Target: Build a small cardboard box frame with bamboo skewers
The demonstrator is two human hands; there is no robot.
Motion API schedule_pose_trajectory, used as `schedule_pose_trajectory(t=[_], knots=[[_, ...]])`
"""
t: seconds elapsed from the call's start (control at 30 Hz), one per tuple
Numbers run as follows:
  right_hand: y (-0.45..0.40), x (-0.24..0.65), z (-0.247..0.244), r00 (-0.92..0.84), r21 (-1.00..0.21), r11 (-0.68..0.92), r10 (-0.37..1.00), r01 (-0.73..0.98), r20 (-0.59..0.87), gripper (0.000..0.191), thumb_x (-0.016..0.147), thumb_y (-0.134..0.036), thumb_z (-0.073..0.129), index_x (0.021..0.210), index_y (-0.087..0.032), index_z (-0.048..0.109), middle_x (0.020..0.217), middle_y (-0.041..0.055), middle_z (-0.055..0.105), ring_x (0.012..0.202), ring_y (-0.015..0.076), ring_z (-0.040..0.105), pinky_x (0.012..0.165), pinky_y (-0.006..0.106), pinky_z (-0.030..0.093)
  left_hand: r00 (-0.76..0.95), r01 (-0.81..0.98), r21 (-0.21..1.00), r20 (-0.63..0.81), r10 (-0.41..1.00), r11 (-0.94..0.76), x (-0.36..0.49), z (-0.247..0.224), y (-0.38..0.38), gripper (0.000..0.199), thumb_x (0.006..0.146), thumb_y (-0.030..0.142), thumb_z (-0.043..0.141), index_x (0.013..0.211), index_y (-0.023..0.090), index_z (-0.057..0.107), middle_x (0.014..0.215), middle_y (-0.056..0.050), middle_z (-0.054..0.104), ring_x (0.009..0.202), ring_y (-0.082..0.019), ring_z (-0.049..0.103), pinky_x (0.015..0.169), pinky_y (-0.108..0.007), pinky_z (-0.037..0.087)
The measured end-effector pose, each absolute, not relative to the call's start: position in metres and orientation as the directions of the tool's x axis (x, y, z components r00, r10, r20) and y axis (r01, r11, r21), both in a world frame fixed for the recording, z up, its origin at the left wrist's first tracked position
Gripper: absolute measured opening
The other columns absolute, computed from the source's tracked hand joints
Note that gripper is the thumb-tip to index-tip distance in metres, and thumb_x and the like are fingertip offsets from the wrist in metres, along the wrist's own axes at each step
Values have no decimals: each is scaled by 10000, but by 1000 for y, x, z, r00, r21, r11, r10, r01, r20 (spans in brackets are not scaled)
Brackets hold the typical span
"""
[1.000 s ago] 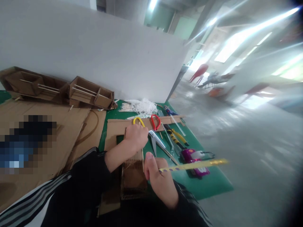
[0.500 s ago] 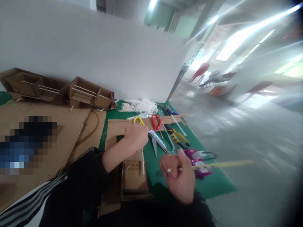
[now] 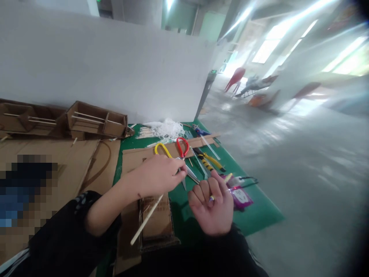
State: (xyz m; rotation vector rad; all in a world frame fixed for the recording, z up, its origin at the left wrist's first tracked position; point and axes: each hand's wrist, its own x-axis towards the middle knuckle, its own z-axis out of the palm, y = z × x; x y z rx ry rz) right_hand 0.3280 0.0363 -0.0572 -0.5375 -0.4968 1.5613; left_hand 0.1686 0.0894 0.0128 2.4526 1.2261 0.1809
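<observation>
My left hand (image 3: 157,175) is closed around a thin wooden stick (image 3: 147,221). The stick slants down to the left over a small cardboard piece (image 3: 157,221), its lower end showing below my wrist. In my closed right hand (image 3: 211,204) is a thin yellow pencil-like stick (image 3: 228,178), mostly hidden by the fingers; its exact kind is unclear. Scissors with one yellow and one red handle (image 3: 182,148) lie open just beyond my left hand, which partly covers them. Pliers with yellow and black handles (image 3: 211,161) are beyond my right hand.
Two cardboard structures with crossing sticks (image 3: 96,119) stand along the white partition (image 3: 115,69). White loops of string or bands (image 3: 170,129) are heaped at the back. A purple packet (image 3: 242,197) lies near the green table's right edge (image 3: 271,215).
The wooden stick has swung from nearly upright to slanting as my left hand turned. My right hand has rotated, and the yellow stick now points up to the right, showing less length.
</observation>
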Motion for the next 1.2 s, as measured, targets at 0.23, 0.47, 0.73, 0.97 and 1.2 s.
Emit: schedule_pose_trajectory(t=[0.23, 0.47, 0.73, 0.97, 1.2], knots=[[36, 328, -58, -4, -704, -21, 1000, -709, -25, 651, 970, -452, 388, 435, -214, 103, 361, -54, 168, 324, 100, 177, 294, 197, 270, 728, 630, 553, -173, 664, -546, 164, 19, 88, 369, 893, 572, 488, 912, 248, 661, 677, 28, 629, 625, -150, 588, 523, -245, 324], [37, 327, -56, 34, -760, 26, 999, -649, 6, 651, 972, -421, 388, 419, -230, 103, 345, -51, 188, 312, 99, 211, 304, 224, 289, 725, 640, 540, -187, 663, -547, 165, 17, 88, 457, 802, 695, 548, 884, 266, 681, 648, 34, 621, 615, -147, 571, 522, -241, 314], [32, 324, -48, -36, -644, -28, 999, -765, 0, 676, 976, -418, 362, 392, -206, 95, 333, -36, 148, 324, 107, 188, 329, 225, 291, 742, 610, 597, -199, 641, -521, 166, 22, 86, 552, 757, 769, 533, 835, 238, 661, 633, 37, 593, 584, -135, 542, 496, -236, 314], [24, 318, -40, -145, -597, -133, 989, -791, -29, 677, 968, -458, 356, 384, -213, 117, 366, -47, 145, 346, 104, 167, 343, 220, 275, 776, 527, 763, -251, 579, -375, 152, 15, 79, 399, 827, 603, 591, 875, 207, 617, 605, 70, 474, 550, -101, 420, 496, -222, 299], [22, 309, -38, -313, -362, -253, 942, -897, 118, 676, 1001, -406, 241, 362, -196, 172, 379, -29, 146, 363, 124, 168, 334, 237, 204, 780, 440, 861, -225, 585, -255, 140, -5, 71, 297, 850, 497, 619, 873, 207, 563, 602, 86, 421, 541, -86, 365, 468, -209, 267]])
